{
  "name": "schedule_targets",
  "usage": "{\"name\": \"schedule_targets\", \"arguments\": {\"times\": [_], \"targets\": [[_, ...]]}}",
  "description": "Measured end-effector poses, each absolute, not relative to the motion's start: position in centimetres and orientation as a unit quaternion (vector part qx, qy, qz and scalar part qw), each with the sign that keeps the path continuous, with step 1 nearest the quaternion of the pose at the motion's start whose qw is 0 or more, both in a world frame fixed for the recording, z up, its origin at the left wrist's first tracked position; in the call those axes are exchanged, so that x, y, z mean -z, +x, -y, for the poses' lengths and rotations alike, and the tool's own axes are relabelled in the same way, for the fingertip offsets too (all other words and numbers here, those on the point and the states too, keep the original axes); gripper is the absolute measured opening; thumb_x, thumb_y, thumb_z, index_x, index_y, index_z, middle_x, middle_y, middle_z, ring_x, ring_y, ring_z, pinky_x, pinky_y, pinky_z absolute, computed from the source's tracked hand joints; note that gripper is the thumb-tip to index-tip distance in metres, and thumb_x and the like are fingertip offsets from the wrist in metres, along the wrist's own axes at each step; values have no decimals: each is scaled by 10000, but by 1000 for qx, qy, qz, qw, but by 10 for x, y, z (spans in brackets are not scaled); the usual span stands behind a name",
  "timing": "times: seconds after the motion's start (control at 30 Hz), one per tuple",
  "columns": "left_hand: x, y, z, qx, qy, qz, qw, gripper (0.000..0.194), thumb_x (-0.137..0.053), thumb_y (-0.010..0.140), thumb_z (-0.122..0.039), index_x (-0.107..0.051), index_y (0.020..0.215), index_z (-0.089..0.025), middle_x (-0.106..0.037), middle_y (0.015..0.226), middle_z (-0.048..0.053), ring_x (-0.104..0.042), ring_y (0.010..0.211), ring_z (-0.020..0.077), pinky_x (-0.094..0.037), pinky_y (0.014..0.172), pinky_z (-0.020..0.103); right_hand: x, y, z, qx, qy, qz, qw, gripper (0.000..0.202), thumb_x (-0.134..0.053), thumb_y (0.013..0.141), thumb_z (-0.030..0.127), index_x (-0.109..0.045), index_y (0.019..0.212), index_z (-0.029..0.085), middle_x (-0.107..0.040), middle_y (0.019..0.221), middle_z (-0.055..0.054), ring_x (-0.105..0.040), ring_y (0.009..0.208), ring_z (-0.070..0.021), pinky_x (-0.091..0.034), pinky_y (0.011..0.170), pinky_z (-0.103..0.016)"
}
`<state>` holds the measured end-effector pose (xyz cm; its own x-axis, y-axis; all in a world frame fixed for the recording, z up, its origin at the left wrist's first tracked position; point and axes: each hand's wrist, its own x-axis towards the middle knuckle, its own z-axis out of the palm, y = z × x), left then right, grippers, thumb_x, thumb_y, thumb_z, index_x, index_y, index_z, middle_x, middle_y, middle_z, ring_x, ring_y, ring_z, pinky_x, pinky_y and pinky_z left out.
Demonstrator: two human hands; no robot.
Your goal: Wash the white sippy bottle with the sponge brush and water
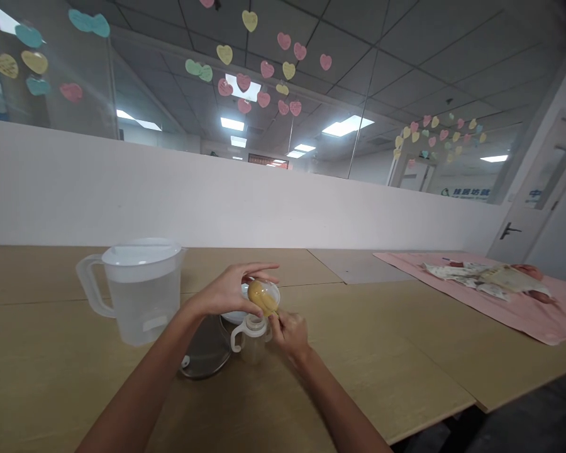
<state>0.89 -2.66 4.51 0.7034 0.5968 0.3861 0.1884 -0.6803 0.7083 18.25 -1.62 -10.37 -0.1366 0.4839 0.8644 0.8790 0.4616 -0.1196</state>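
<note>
A glossy yellow rounded piece (263,297), partly clear on its surface, is tilted just above the mouth of a baby bottle (253,343). The bottle stands upright on the table, clear, with a white collar and side handles. My left hand (231,291) curves around the yellow piece from the left, long fingers over it and thumb along its lower edge. From the right, my right hand (290,333) pinches its lower end, fingers closed. Behind my hands is a white bowl (234,316), largely covered by them. What is inside the yellow piece I cannot make out.
A lidded clear pitcher (144,296) of water stands left of my arms. Beside the bottle lies a dark round tray-like disc (205,355), partly under my left forearm. At right, a pink cloth (514,321) bears clothes-like items. A white wall (264,207) bounds the table (368,352) behind.
</note>
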Motion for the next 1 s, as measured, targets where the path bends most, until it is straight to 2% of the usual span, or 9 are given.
{"name": "schedule_targets", "arguments": {"times": [0.2, 0.4, 0.57, 0.7, 0.83, 1.0], "targets": [[-40, 7, 21, -304, 854, -227, 355, 772, -758, 528, -229, -460, 1240, -217, -594, 1140, 90, -573, 1003, 215, -421, 909, 370, 104, 186, 14, 238, -428, 707, 510, 457, -276, 890, 339, -504, 533, 168, -507, 425, -14, -414, 385, -79, -227, 463, -221], [-38, 7, 18, -302, 850, -228, 367, 704, -755, 540, -233, -500, 1196, -201, -586, 1158, 87, -561, 1026, 218, -412, 924, 369, 97, 189, 16, 206, -490, 669, 520, 500, -264, 895, 386, -518, 528, 161, -499, 439, -17, -414, 417, -85, -214, 467, -220], [-38, 10, 17, -318, 856, -234, 334, 680, -745, 553, -205, -509, 1191, -218, -595, 1148, 60, -522, 1083, 211, -369, 971, 365, 91, 187, 17, 146, -568, 656, 476, 557, -209, 907, 438, -552, 568, 159, -546, 475, -30, -438, 444, -89, -188, 470, -228], [-40, 13, 19, -314, 867, -235, 308, 677, -725, 560, -150, -506, 1196, -226, -608, 1124, 46, -524, 1074, 197, -381, 955, 351, 90, 185, 16, 146, -608, 660, 417, 521, -221, 914, 412, -581, 629, 165, -608, 538, -48, -467, 449, -94, -158, 480, -248], [-42, 15, 23, -311, 870, -235, 301, 683, -711, 561, -126, -499, 1201, -228, -621, 1095, 43, -553, 1014, 190, -421, 893, 338, 92, 184, 15, 177, -611, 675, 375, 458, -272, 906, 370, -578, 633, 167, -633, 567, -63, -495, 448, -97, -135, 480, -262], [-45, 15, 27, -310, 876, -236, 285, 689, -689, 569, -118, -485, 1217, -234, -622, 1098, 45, -551, 1006, 196, -426, 866, 328, 95, 183, 15, 189, -578, 701, 373, 452, -270, 903, 360, -570, 626, 166, -624, 549, -62, -515, 451, -95, -149, 468, -254]]}}
